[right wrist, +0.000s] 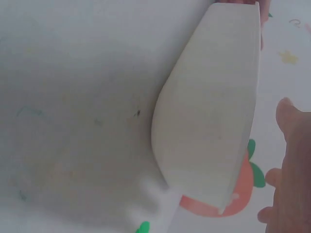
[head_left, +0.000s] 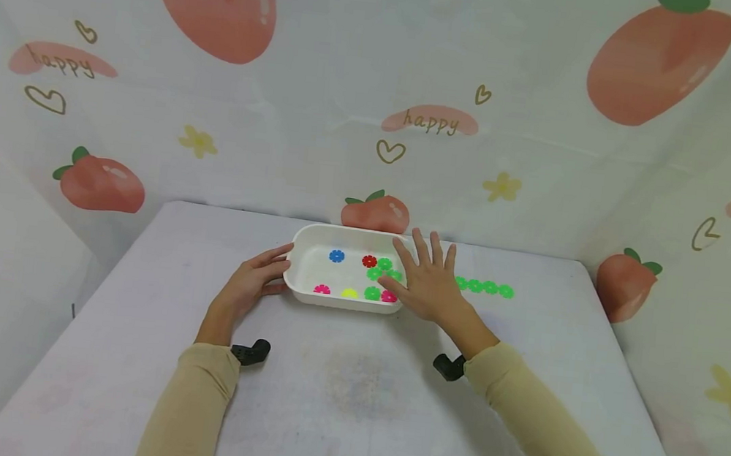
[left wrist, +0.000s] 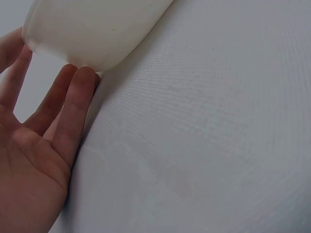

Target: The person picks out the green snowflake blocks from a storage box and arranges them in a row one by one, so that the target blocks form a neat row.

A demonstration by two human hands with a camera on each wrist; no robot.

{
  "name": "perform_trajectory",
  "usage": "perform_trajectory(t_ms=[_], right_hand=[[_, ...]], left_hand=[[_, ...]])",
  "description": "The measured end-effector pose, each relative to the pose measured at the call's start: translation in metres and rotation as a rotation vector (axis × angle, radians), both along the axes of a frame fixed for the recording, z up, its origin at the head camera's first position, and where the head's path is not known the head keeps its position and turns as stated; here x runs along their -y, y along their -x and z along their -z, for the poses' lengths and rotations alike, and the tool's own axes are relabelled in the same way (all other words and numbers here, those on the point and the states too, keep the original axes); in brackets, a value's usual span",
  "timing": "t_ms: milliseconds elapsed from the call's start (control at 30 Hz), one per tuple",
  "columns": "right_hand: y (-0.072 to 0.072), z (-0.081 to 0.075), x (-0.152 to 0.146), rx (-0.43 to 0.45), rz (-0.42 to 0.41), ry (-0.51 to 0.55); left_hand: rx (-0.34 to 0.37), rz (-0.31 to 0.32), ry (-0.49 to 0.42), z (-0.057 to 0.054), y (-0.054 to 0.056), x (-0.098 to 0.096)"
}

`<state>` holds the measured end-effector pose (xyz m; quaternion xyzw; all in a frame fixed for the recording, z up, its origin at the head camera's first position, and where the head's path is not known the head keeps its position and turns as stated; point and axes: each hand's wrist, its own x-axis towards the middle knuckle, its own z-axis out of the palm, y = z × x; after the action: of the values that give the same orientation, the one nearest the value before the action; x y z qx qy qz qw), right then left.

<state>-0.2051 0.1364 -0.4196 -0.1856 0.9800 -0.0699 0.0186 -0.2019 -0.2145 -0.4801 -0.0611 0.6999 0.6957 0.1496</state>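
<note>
A white tray (head_left: 343, 303) lies near the far edge of the table with small plastic flower pieces in it: green ones (head_left: 372, 293), a blue one (head_left: 336, 256), a red one, pink ones and a yellow one. My left hand (head_left: 246, 284) holds the tray's left end; in the left wrist view its fingertips meet the rim and lower wall. Over the tray's right end, my right hand (head_left: 428, 284) is spread with nothing in it, hiding that corner. Beyond it a row of green flower pieces (head_left: 490, 288) lies on the table.
The white-covered table (head_left: 347, 417) meets a patterned cloth backdrop (head_left: 324, 106) right behind the tray. More of this cloth hangs at both sides. Black wrist devices (head_left: 251, 352) stick out by both sleeves.
</note>
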Motion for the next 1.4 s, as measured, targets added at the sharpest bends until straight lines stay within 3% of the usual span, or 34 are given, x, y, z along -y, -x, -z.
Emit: perform_trajectory(t_ms=[333,767,1033,1400], right_hand=[[0.002,-0.002,0.027,0.006,-0.006,0.03],[0.007,0.01,0.053,-0.022,-0.009,0.137],[0.01,0.013,0.06,0.059,0.009,0.218],[0.017,0.015,0.058,0.235,0.039,0.334]], left_hand=[[0.005,-0.006,0.0,0.0,0.0,0.0],[-0.001,-0.01,-0.003,-0.001,-0.001,-0.001],[-0.012,-0.011,-0.002,0.0,-0.001,-0.002],[-0.023,-0.002,0.0,-0.001,-0.002,-0.001]])
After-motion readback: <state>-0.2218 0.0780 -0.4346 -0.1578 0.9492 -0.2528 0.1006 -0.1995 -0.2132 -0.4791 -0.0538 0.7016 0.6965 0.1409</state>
